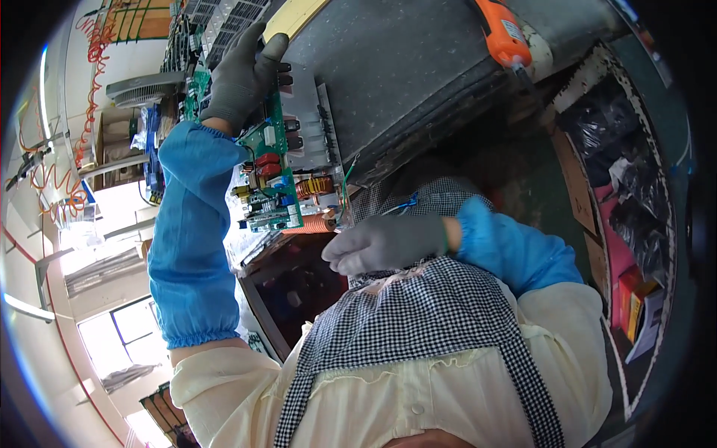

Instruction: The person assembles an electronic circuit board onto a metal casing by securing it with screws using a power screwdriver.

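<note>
My left hand (240,81), in a grey glove, reaches to the upper left over a green circuit board (280,160). Its fingers are stretched, thumb apart, and it rests against the board's parts; contact beneath the palm is hidden. Along the board sit a grey metal heat sink (302,112), red components (267,165), a copper-wound coil (314,187) and an orange coil (310,224). My right hand (392,243), also grey-gloved, hovers before the checked apron, just right of the board's near end. Its fingers are drawn together, and whatever lies within them is hidden.
A dark worktop (388,67) spans the top, with an orange electric screwdriver (504,33) at its right. More boards stand behind my left hand, near a grey fan (146,88). At right, an open box (590,179) contains black plastic bags. Coiled red hoses (93,45) hang left.
</note>
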The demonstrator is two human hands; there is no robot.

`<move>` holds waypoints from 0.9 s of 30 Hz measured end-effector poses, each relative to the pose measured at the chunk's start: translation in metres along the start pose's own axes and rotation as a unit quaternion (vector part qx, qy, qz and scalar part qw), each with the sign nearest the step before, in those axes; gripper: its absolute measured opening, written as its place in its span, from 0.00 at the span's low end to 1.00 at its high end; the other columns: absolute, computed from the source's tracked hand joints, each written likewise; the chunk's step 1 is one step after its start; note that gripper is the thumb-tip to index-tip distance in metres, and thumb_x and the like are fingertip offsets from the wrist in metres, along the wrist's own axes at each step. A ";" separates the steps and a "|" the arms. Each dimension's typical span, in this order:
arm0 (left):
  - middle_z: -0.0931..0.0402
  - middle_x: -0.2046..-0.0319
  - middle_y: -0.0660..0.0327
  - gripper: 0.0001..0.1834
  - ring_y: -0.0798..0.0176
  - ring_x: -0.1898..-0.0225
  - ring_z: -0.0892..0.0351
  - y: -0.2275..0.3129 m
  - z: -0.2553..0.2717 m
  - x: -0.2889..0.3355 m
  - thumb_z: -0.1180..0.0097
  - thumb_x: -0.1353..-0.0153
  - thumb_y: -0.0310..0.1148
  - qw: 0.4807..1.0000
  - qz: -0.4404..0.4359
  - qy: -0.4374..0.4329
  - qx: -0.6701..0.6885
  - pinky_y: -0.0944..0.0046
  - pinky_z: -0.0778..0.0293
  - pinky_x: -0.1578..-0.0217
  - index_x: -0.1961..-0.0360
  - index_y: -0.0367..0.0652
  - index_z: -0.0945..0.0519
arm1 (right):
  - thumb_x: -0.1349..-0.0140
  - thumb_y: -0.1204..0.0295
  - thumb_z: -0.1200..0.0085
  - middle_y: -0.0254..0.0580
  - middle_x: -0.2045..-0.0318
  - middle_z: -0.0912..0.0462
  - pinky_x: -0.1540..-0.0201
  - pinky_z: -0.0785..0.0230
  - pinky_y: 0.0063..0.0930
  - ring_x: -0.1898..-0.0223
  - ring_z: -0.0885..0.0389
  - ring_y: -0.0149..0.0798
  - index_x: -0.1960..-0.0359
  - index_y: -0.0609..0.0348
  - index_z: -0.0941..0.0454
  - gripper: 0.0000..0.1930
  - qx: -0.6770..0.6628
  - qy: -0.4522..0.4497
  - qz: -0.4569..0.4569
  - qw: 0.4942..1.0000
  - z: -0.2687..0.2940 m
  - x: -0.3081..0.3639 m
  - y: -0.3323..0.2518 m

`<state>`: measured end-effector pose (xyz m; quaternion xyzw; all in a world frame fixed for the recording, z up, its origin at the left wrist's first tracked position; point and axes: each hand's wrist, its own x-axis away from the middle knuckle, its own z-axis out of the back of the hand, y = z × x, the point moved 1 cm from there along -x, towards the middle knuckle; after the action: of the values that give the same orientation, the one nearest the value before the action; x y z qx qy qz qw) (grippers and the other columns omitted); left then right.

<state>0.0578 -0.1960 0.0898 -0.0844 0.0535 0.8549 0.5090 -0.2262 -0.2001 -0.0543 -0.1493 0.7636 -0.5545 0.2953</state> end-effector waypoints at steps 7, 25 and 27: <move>0.21 0.44 0.45 0.41 0.41 0.43 0.20 0.001 0.004 0.001 0.51 0.34 0.68 1.000 0.003 0.005 0.001 0.50 0.25 0.43 0.33 0.48 0.28 | 0.33 0.57 0.42 0.41 0.70 0.14 0.64 0.23 0.39 0.68 0.14 0.41 0.61 0.54 0.16 0.14 0.311 0.505 0.128 0.795 0.098 0.034 -0.080; 0.28 0.36 0.42 0.41 0.46 0.34 0.28 0.007 0.005 0.001 0.49 0.31 0.63 0.997 0.031 -0.074 0.024 0.54 0.30 0.37 0.30 0.41 0.32 | 0.35 0.46 0.42 0.38 0.63 0.11 0.54 0.17 0.41 0.60 0.11 0.39 0.51 0.47 0.16 0.22 0.607 0.345 -0.070 0.712 0.151 -0.072 -0.080; 0.28 0.36 0.42 0.42 0.46 0.33 0.28 0.007 0.004 0.002 0.49 0.31 0.64 0.995 0.040 -0.079 0.041 0.53 0.31 0.37 0.30 0.41 0.32 | 0.34 0.54 0.44 0.38 0.60 0.11 0.54 0.17 0.44 0.57 0.11 0.40 0.52 0.47 0.15 0.16 0.598 0.333 -0.085 0.724 0.149 -0.070 -0.083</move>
<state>0.0507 -0.1972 0.0934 0.0059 0.0514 0.8758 0.4798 -0.0880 -0.3025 0.0117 0.1889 0.3067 -0.9329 0.0014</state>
